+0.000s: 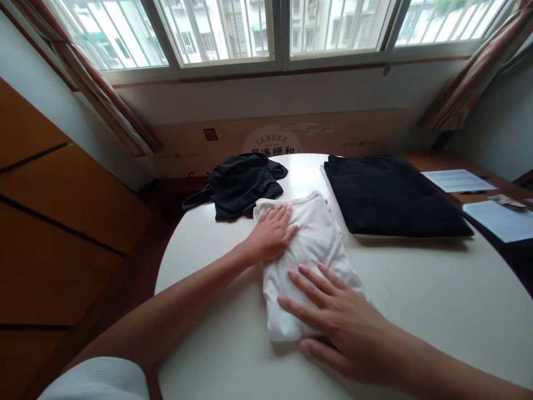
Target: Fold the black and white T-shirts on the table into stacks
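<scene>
- A soft white cloth garment (312,261), folded into a long, narrow bundle, lies near the middle of the table, its long axis running from far to near and tilted slightly.
- The left hand (270,233) lies open and flat on the bundle's far left part, fingers together and pointing right, pressing down without gripping.
- The right hand (341,328) lies open at the near end, with its spread fingers (314,289) resting on the fabric and no grip on it.
- In hand: both palms are smoothing and pressing the folded bundle against the tabletop.
- The round cream-white table (416,316) carries everything here.
- Just beyond the bundle, to the far left, sits a crumpled black cloth garment (241,186).
- To the far right lies a flat, neatly spread black cloth garment (391,194), well squared, near the bundle but not touching it.
- Further right, two white paper sheets (458,180) rest on a brown wooden surface (433,162).
- An orange-brown wooden cabinet (62,194) stands at the left, below a barred window (216,33).
</scene>
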A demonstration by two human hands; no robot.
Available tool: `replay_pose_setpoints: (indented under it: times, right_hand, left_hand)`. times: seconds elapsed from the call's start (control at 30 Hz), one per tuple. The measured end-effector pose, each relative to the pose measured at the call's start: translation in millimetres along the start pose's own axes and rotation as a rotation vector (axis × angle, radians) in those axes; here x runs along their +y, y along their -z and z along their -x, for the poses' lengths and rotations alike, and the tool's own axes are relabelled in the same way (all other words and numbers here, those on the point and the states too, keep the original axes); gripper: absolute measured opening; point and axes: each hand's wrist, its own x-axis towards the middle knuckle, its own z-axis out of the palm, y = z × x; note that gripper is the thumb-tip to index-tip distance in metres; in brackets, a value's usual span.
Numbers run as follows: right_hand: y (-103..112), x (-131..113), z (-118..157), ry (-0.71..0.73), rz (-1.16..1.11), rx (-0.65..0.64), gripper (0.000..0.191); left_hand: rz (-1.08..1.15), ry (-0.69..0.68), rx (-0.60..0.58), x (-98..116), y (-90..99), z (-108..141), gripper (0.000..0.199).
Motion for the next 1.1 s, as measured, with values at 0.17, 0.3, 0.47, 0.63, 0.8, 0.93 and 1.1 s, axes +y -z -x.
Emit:
replay_pose_setpoints:
  times: [0.17, 0.3, 0.47, 0.63, 0.8, 0.93, 1.1]
  right_hand:
    - [6.4, -8.0, 6.8, 0.015, -0.008, -0.039, 0.071]
    - [2.6, -14.2, -3.2, 0.127, 0.041, 0.109, 0.059]
    - [-9.1, -27.5, -20.7, 0.233, 0.155, 0.311, 0.020]
    - [-17.8, -42.7, -31.2, 0.287, 0.173, 0.365, 0.022]
    - [-24.0, -43.6, -32.6, 0.315, 0.025, 0.289, 0.015]
    - [-28.1, -42.0, -29.2, 0.377, -0.058, 0.262, 0.018]
    - [-17.8, -42.4, -30.6, 0.316, -0.106, 0.185, 0.021]
  left_hand:
    - [-0.003, 0.123, -0.009, -26.9, 2.8, -3.1, 0.068]
    - [0.013, 0.121, 0.027, -31.3, 0.7, -2.8, 0.068]
    - [0.041, 0.136, 0.048, -27.1, -0.4, 1.4, 0.067]
    - [0.055, 0.130, 0.044, -26.7, 1.0, 1.6, 0.068]
    - [0.056, 0.129, 0.039, -26.7, 0.5, 1.3, 0.069]
    - [0.061, 0.122, 0.028, -28.3, -1.2, -0.1, 0.070]
    - [0.056, 0.109, 0.025, -30.5, -2.1, -0.6, 0.071]
